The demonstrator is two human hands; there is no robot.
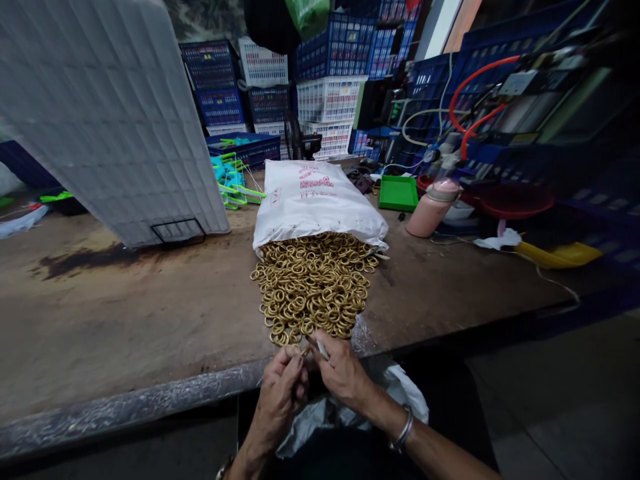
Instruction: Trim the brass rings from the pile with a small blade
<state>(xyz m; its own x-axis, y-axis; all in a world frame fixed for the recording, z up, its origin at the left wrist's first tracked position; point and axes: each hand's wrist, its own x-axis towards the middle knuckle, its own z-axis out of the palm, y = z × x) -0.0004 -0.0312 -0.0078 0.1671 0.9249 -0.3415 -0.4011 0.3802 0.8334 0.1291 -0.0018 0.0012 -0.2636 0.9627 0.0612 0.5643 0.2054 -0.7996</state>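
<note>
At the table's front edge my left hand (286, 379) is closed, pinching a gold-coloured ring (305, 351) between thumb and fingertips. Close beside it, my right hand (341, 373) is wrapped round a slim tool with a pale handle (323, 350). The tool's dark tip is near the pinched ring; its exact kind is too small to make out. Just beyond both hands, a heap of gold-coloured rings (315, 287) spreads over the tabletop. It spills from the mouth of a white woven sack (315, 203) with red print, which lies on its side.
A tall pale ribbed panel (125, 127) stands on the table (165, 313) at left. To the right are a green tray (398, 193), a pink bottle (433, 212) and a yellow scoop-like piece (560, 255). Stacked crates (330, 100) fill the back. A whitish bag (320, 427) hangs below my hands.
</note>
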